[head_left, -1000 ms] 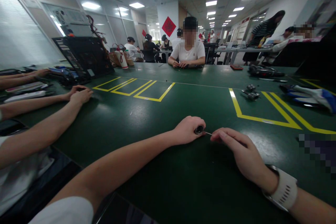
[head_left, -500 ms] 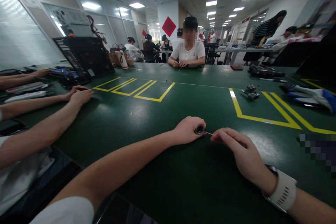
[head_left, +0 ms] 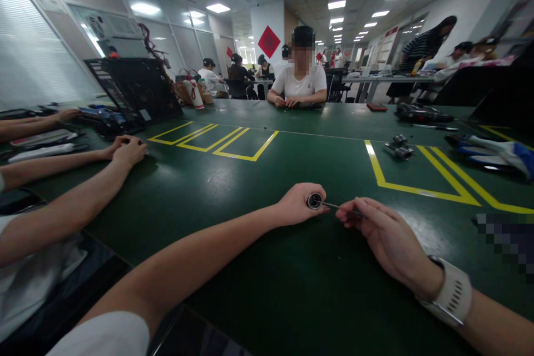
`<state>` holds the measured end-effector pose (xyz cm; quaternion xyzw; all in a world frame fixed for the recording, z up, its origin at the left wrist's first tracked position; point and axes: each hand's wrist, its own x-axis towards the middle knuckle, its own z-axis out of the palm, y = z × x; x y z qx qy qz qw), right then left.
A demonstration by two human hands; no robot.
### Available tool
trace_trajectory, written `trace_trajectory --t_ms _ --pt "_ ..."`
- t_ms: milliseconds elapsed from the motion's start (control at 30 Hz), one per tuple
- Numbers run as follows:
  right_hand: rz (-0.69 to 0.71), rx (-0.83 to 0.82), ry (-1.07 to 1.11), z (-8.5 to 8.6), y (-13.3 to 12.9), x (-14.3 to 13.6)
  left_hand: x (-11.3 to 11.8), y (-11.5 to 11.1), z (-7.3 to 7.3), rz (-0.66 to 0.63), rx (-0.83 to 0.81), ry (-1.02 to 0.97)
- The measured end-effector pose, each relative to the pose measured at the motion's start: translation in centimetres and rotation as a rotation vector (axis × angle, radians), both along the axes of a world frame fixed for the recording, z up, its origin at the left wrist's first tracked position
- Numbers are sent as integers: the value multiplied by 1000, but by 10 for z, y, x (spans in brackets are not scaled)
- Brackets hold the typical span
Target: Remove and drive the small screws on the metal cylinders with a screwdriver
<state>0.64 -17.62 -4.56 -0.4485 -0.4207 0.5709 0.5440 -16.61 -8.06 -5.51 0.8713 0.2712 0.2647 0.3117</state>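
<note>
My left hand (head_left: 294,204) is wrapped round a short metal cylinder (head_left: 309,201); its round open end faces me and its inside looks dark. In my right hand (head_left: 386,236) a thin metal rod (head_left: 332,206) is pinched between thumb and fingertips. The rod points left, and its far tip meets the cylinder's opening; how deep it reaches I cannot tell. Both hands are just above the green table (head_left: 267,267). On my right wrist is a watch with a pale band (head_left: 453,295).
Small metal cylindrical parts (head_left: 399,149) lie inside a yellow tape outline (head_left: 421,193). Blue-and-white gloves (head_left: 494,153) are at the right. A co-worker's hands (head_left: 128,150) rest on the table at left, near a black computer case (head_left: 136,89). Another person (head_left: 300,80) sits opposite.
My right hand has lifted and turned slightly, and more of the rod shows. The rod's tip is now at the cylinder's opening. The cylinder has tilted a little more toward me.
</note>
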Motion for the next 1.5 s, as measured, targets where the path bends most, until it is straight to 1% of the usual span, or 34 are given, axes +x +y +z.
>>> trace_trajectory --t_ms 167,300,367,467,567,667,800,933,1033,1100,1200,1367,1500 --pt "-15 96 -187 -1 -4 -2 0 0 0 12 13 41" --pt "6 107 -275 -3 -6 -3 -1 -1 1 2 30 43" --pt "14 89 -251 -2 -6 -4 -1 -1 1 3 13 29" --pt "13 49 -156 2 -5 -5 -1 0 0 10 -5 13" --pt "10 28 -97 3 -3 -6 -1 0 -2 6 22 1" --pt "2 66 -164 0 -3 -5 -1 0 -2 38 99 30" --pt "7 133 -328 -3 -5 -4 -1 0 -1 98 200 138" --pt "25 156 -504 3 -6 -6 0 0 1 154 316 263" --pt "25 202 -588 8 -5 -8 1 3 4 149 445 370" --pt "18 228 -623 11 -2 -9 2 7 6 133 514 424" --pt "3 246 -648 12 8 -11 3 16 9 115 562 462" --pt "-52 287 -620 10 36 -15 4 32 13 43 576 510" --pt "-120 342 -594 6 53 -20 4 38 11 70 584 517"
